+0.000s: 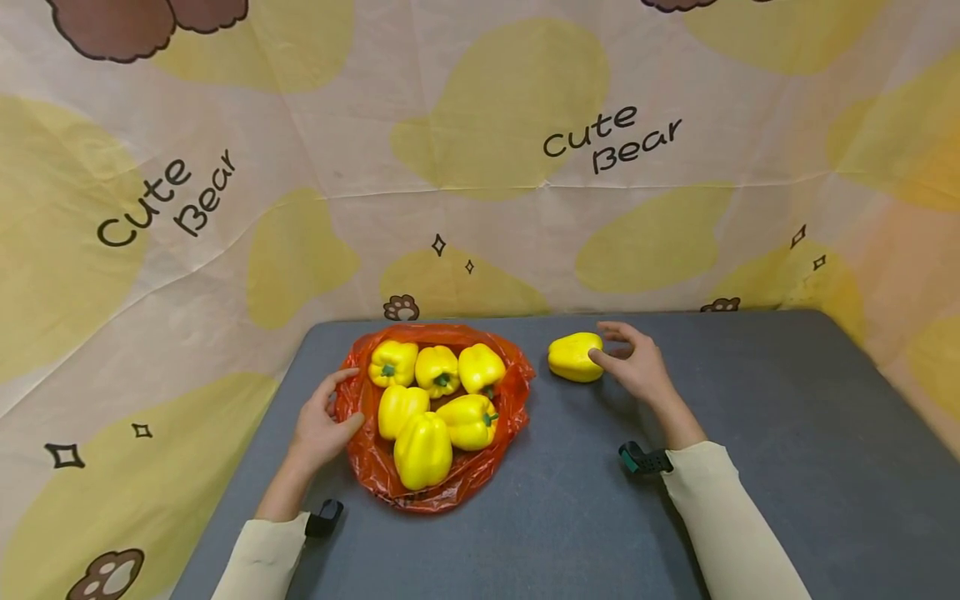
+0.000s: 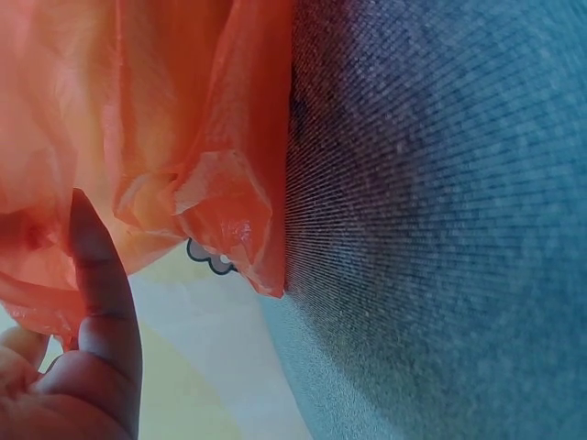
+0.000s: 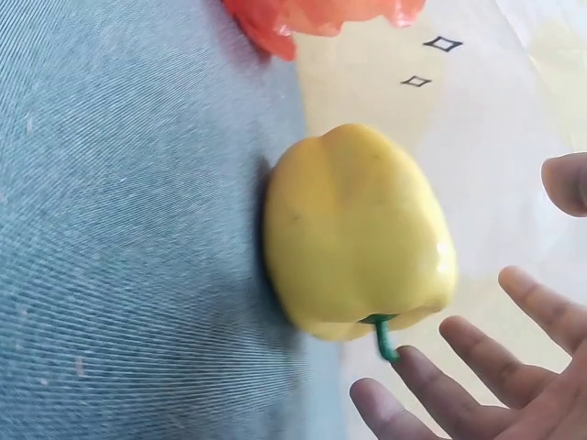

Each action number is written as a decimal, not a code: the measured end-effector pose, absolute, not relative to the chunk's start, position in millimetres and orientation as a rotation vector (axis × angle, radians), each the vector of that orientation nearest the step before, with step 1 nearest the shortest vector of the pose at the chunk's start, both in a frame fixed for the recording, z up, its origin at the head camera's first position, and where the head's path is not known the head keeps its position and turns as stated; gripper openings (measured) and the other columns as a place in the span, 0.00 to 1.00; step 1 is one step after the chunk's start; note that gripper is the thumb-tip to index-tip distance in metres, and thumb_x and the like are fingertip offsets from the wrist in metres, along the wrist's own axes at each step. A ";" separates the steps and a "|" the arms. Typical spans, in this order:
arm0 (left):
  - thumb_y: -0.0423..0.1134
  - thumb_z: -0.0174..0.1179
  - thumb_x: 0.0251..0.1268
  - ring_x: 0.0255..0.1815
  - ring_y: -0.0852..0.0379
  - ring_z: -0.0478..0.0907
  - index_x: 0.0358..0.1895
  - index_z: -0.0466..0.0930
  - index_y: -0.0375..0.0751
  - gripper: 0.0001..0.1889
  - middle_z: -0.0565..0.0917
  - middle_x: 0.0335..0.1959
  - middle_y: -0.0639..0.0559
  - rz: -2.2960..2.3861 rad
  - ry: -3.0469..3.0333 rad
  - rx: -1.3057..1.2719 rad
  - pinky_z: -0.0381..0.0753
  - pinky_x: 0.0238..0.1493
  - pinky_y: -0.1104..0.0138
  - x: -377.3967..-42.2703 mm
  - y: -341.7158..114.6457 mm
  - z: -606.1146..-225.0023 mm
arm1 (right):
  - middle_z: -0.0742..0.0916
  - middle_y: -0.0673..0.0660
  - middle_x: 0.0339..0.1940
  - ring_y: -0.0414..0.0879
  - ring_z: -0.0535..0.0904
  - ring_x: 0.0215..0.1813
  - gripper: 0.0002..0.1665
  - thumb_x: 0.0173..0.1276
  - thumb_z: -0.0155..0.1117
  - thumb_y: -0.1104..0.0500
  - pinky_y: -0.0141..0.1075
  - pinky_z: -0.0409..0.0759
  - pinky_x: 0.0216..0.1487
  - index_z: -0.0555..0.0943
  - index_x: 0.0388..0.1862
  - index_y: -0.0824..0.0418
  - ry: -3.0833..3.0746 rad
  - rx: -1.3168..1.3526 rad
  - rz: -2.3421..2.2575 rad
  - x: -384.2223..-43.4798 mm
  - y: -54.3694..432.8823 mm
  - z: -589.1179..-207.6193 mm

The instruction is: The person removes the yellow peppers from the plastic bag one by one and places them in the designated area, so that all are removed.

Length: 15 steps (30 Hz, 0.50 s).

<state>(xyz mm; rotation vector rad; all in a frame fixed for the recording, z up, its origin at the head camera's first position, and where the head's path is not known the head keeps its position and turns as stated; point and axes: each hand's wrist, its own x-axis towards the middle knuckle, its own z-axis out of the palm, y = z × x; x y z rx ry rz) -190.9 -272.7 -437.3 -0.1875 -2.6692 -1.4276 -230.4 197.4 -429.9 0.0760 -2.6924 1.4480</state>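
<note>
A crinkled red plastic bag (image 1: 365,458) stands with its mouth spread wide, and several yellow bell peppers (image 1: 423,450) with green stems lie inside it. My left hand (image 1: 318,425) rests at the bag's left side, thumb and fingers apart against the plastic; up close in the left wrist view, one straight finger (image 2: 101,284) touches its outside. Right of the bag, a single yellow bell pepper (image 1: 574,357) lies on its side on the table. Around its right end my right hand (image 1: 636,364) spreads its fingers, and the right wrist view shows fingertips right by the green stem (image 3: 384,339).
The grey cloth-covered table (image 1: 570,517) reaches back to a patterned fabric backdrop (image 1: 487,225). A dark band with a small device (image 1: 324,518) is on the left wrist, and another device (image 1: 643,459) is on the right.
</note>
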 end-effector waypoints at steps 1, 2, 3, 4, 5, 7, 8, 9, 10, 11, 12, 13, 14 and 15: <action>0.28 0.61 0.55 0.39 0.50 0.83 0.66 0.66 0.47 0.33 0.75 0.56 0.34 -1.432 -2.665 -0.187 0.85 0.32 0.67 -190.7 -272.5 -437.1 | 0.75 0.67 0.66 0.68 0.75 0.60 0.34 0.66 0.63 0.46 0.57 0.78 0.54 0.69 0.69 0.55 -2.688 0.084 1.449 -229.5 197.0 -427.6; 0.28 0.61 0.55 0.39 0.50 0.83 0.67 0.66 0.47 0.33 0.75 0.57 0.34 -1.436 -2.664 -0.189 0.85 0.32 0.67 -190.6 -272.5 -436.9 | 0.75 0.67 0.66 0.68 0.75 0.60 0.34 0.66 0.63 0.47 0.57 0.78 0.54 0.69 0.68 0.55 -2.685 0.095 1.448 -228.5 196.6 -425.4; 0.28 0.61 0.55 0.39 0.49 0.83 0.67 0.66 0.47 0.33 0.75 0.57 0.34 -1.440 -2.659 -0.193 0.85 0.33 0.67 -190.1 -272.3 -436.5 | 0.75 0.68 0.66 0.68 0.75 0.60 0.33 0.66 0.63 0.47 0.58 0.78 0.54 0.69 0.68 0.55 -2.681 0.107 1.447 -227.5 196.2 -423.2; 0.28 0.61 0.56 0.39 0.49 0.83 0.67 0.66 0.47 0.33 0.75 0.57 0.34 -1.441 -2.658 -0.195 0.85 0.32 0.67 -189.7 -272.0 -435.9 | 0.75 0.67 0.66 0.68 0.75 0.60 0.33 0.66 0.63 0.47 0.58 0.78 0.54 0.70 0.68 0.54 -2.678 0.116 1.445 -226.7 195.8 -421.1; 0.28 0.61 0.56 0.39 0.48 0.83 0.67 0.66 0.47 0.33 0.75 0.57 0.34 -1.438 -2.661 -0.189 0.85 0.32 0.67 -189.4 -272.1 -435.5 | 0.75 0.67 0.66 0.68 0.75 0.60 0.33 0.66 0.63 0.47 0.58 0.78 0.54 0.70 0.68 0.54 -2.675 0.128 1.441 -225.5 195.1 -418.7; 0.28 0.61 0.56 0.39 0.46 0.83 0.68 0.65 0.45 0.33 0.75 0.57 0.33 -1.439 -2.669 -0.181 0.85 0.32 0.66 -186.6 -269.5 -430.1 | 0.75 0.67 0.66 0.68 0.75 0.59 0.33 0.66 0.64 0.47 0.58 0.78 0.54 0.70 0.68 0.54 -2.669 0.146 1.435 -223.1 192.9 -413.8; 0.28 0.61 0.56 0.39 0.46 0.83 0.68 0.65 0.45 0.33 0.75 0.57 0.33 -1.441 -2.669 -0.179 0.85 0.32 0.66 -186.1 -269.3 -429.4 | 0.75 0.67 0.66 0.68 0.76 0.59 0.33 0.65 0.64 0.47 0.58 0.78 0.53 0.70 0.68 0.53 -2.665 0.158 1.428 -221.8 191.7 -411.5; 0.28 0.61 0.56 0.38 0.47 0.83 0.68 0.65 0.45 0.33 0.75 0.57 0.33 -1.442 -2.668 -0.178 0.85 0.32 0.67 -185.9 -269.2 -429.1 | 0.75 0.67 0.66 0.68 0.76 0.59 0.33 0.65 0.64 0.47 0.58 0.78 0.53 0.70 0.68 0.53 -2.660 0.167 1.424 -220.2 190.4 -409.0; 0.28 0.61 0.56 0.38 0.47 0.83 0.68 0.65 0.45 0.33 0.76 0.57 0.33 -1.439 -2.672 -0.174 0.85 0.31 0.67 -186.0 -269.3 -429.1 | 0.75 0.67 0.66 0.68 0.76 0.59 0.33 0.65 0.64 0.47 0.58 0.79 0.52 0.71 0.67 0.53 -2.656 0.176 1.419 -218.6 189.1 -406.5; 0.28 0.61 0.56 0.38 0.47 0.83 0.68 0.65 0.46 0.33 0.76 0.56 0.33 -1.440 -2.674 -0.169 0.85 0.31 0.67 -186.1 -269.3 -429.1 | 0.75 0.66 0.66 0.68 0.76 0.59 0.33 0.65 0.65 0.47 0.58 0.79 0.51 0.71 0.67 0.53 -2.648 0.184 1.415 -217.1 187.7 -404.3; 0.28 0.61 0.56 0.38 0.47 0.83 0.68 0.65 0.46 0.33 0.76 0.56 0.32 -1.447 -2.672 -0.170 0.85 0.31 0.67 -186.1 -269.2 -429.1 | 0.75 0.66 0.66 0.68 0.76 0.59 0.33 0.64 0.65 0.47 0.58 0.79 0.51 0.71 0.67 0.53 -2.639 0.194 1.413 -215.3 185.9 -402.1; 0.29 0.61 0.56 0.38 0.49 0.83 0.68 0.65 0.47 0.34 0.76 0.57 0.33 -1.452 -2.668 -0.174 0.85 0.31 0.68 -188.5 -271.6 -433.8 | 0.76 0.66 0.65 0.67 0.76 0.58 0.32 0.64 0.65 0.48 0.58 0.80 0.50 0.72 0.66 0.53 -2.628 0.209 1.409 -213.7 184.4 -400.1; 0.29 0.61 0.56 0.38 0.49 0.83 0.68 0.65 0.47 0.34 0.76 0.57 0.33 -1.450 -2.672 -0.171 0.84 0.31 0.69 -188.3 -271.3 -433.7 | 0.76 0.65 0.65 0.67 0.77 0.58 0.32 0.64 0.66 0.48 0.58 0.80 0.49 0.72 0.66 0.53 -2.617 0.222 1.410 -212.1 182.7 -398.2; 0.29 0.61 0.56 0.38 0.49 0.83 0.68 0.65 0.47 0.34 0.76 0.57 0.33 -1.446 -2.675 -0.170 0.84 0.31 0.69 -188.2 -270.8 -433.3 | 0.76 0.64 0.65 0.66 0.77 0.58 0.32 0.64 0.66 0.49 0.58 0.80 0.50 0.72 0.66 0.53 -2.605 0.237 1.414 -210.5 180.7 -396.1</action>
